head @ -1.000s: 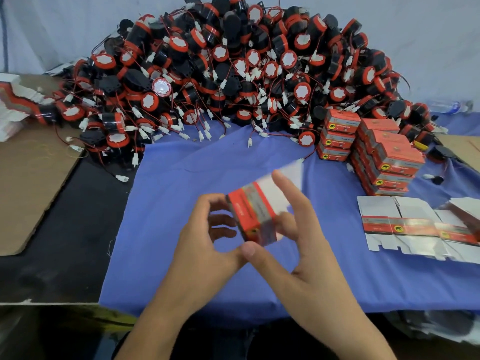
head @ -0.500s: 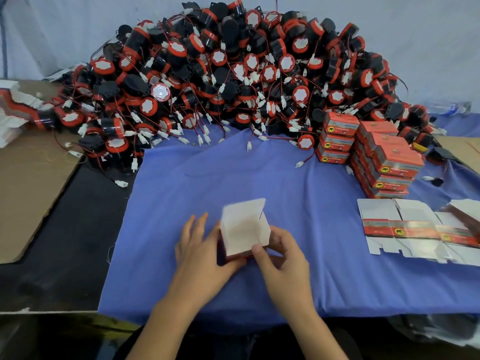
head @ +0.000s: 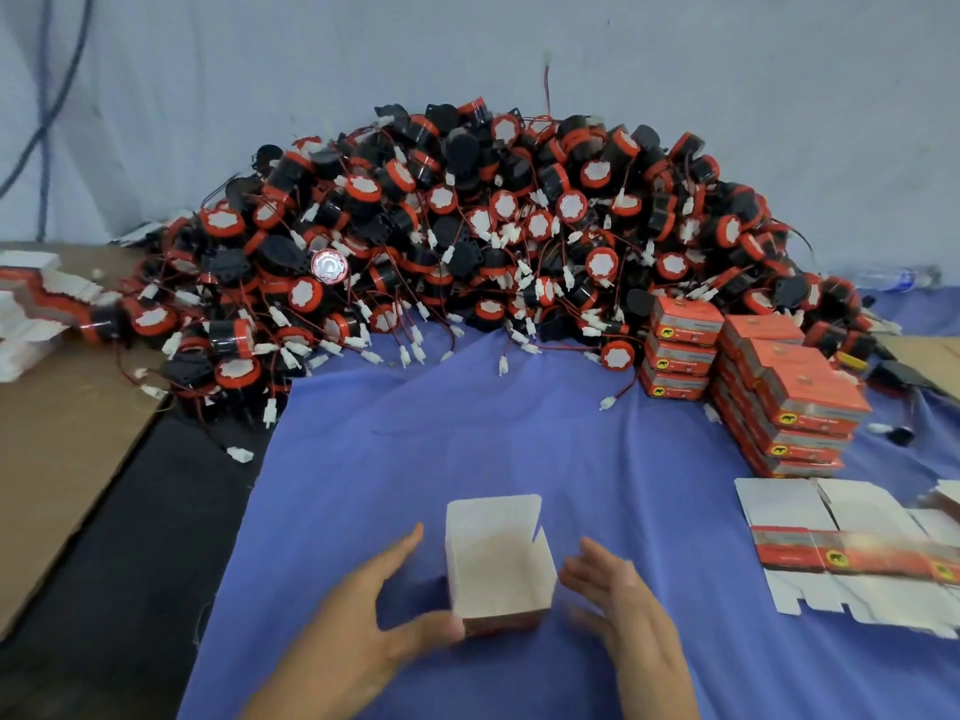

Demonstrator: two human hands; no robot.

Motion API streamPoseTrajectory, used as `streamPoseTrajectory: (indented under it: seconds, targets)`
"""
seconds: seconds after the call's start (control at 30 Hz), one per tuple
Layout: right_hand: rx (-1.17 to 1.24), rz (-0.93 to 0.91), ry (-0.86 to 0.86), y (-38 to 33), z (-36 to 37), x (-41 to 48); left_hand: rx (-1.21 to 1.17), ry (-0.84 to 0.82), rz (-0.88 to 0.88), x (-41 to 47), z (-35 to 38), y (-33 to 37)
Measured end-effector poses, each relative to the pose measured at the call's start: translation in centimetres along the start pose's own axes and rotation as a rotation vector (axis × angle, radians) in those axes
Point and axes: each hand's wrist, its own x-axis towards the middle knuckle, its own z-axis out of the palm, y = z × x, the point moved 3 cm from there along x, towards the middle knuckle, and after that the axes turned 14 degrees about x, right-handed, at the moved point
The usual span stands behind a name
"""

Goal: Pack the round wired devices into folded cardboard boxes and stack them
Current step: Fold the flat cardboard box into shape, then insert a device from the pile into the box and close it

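Open box (head: 496, 563) upright on blue-cloth surface (head: 467, 433). Flanking box: left hand (head: 358, 615), right hand (head: 623, 605), fingers spread, gripping nothing. Behind box: devices (head: 467, 241) heaped against grey wall (head: 519, 44). Behind-right: stacked boxes (head: 795, 387), animal logo, text illegible.

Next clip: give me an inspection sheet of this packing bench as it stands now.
Surface: blue cloth over a dark table; brown cardboard sheet at left.
Job's things: open box upright between the hands, nothing seen inside; pile of round wired devices behind; packed boxes stacked at right; flat box blanks near them.
Clutter: more blanks far left; water bottle far right.
Hands: left hand open, thumb against the box; right hand open, contact unclear.
Cables: white-plugged leads trail onto the cloth; blue cable hangs at upper left.
Surroundings: grey wall behind.
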Motion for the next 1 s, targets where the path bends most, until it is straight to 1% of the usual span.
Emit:
streamPoseTrajectory:
  seconds: [0.07, 0.13, 0.2, 0.27, 0.43, 0.53, 0.57, 0.63, 0.67, 0.77, 0.83, 0.93, 1.0]
  targets:
    - [0.140, 0.148, 0.021, -0.7, 0.1, 2.1, -0.286, 0.048, 0.023, 0.8, -1.8, 0.2]
    - [0.187, 0.136, 0.002, -1.3, 1.1, 4.2, -0.481, 0.127, 0.041, 2.5, -2.8, 0.8]
    - [0.217, 0.100, -0.045, -1.5, 2.6, 6.2, -0.549, 0.184, 0.059, 4.9, -3.0, 2.0]
    - [0.232, 0.115, -0.080, -1.6, 4.9, 9.0, -0.596, 0.207, 0.064, 8.3, -2.4, 3.5]
    - [0.226, 0.179, -0.141, -1.7, 11.9, 17.0, -0.617, 0.261, 0.031, 18.5, -0.8, 7.6]
    - [0.092, 0.193, -0.173, -0.9, 16.0, 21.5, -0.584, 0.294, -0.003, 24.4, -0.2, 9.6]
    - [0.032, 0.189, -0.162, -0.6, 17.1, 23.1, -0.579, 0.329, -0.021, 26.3, -0.1, 9.7]
    - [0.008, 0.179, -0.131, 0.0, 18.6, 26.5, -0.545, 0.390, -0.047, 29.9, -0.5, 9.6]
    - [0.038, 0.176, -0.126, 0.2, 19.2, 28.1, -0.516, 0.394, -0.040, 31.7, -0.9, 9.4]
    - [0.224, 0.195, -0.116, 0.6, 20.8, 32.4, -0.436, 0.378, -0.003, 36.6, -2.1, 8.7]
    - [0.259, 0.174, -0.085, 0.6, 21.3, 34.8, -0.403, 0.370, -0.006, 39.3, -2.6, 8.5]
    - [0.181, 0.132, -0.050, 0.7, 22.1, 36.7, -0.364, 0.325, -0.008, 42.4, -2.7, 8.1]
    - [-0.018, 0.041, -0.012, 0.9, 22.1, 37.6, -0.364, 0.300, -0.009, 43.7, -2.7, 7.7]
